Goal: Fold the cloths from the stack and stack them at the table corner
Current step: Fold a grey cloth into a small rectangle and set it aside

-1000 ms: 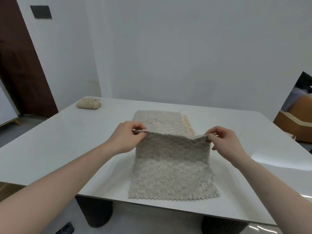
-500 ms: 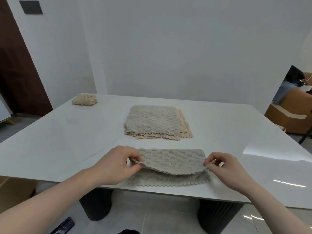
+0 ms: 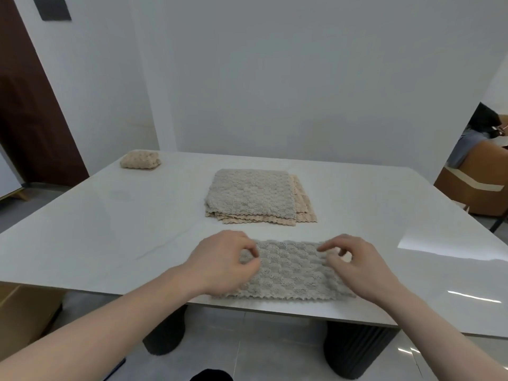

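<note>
A grey textured cloth [image 3: 291, 270], folded in half, lies flat at the near edge of the white table [image 3: 110, 229]. My left hand [image 3: 222, 262] is over its left end and my right hand [image 3: 354, 265] over its right end. On both hands the fingers are loosely curled above the cloth and pinch nothing. Farther back at the table's middle sits the stack of unfolded cloths [image 3: 250, 196], grey on top and beige beneath. One folded beige cloth [image 3: 140, 160] rests at the far left corner.
A person [image 3: 478, 133] sits by a brown chair [image 3: 472, 185] beyond the table's right side. A cardboard box [image 3: 24, 312] stands on the floor at the near left. A dark door is at the far left, and a white wall lies behind the table.
Both hands brought the cloth's far edge down onto its near edge, folding it in half. They then let go of the corners, and the cloth now lies flat.
</note>
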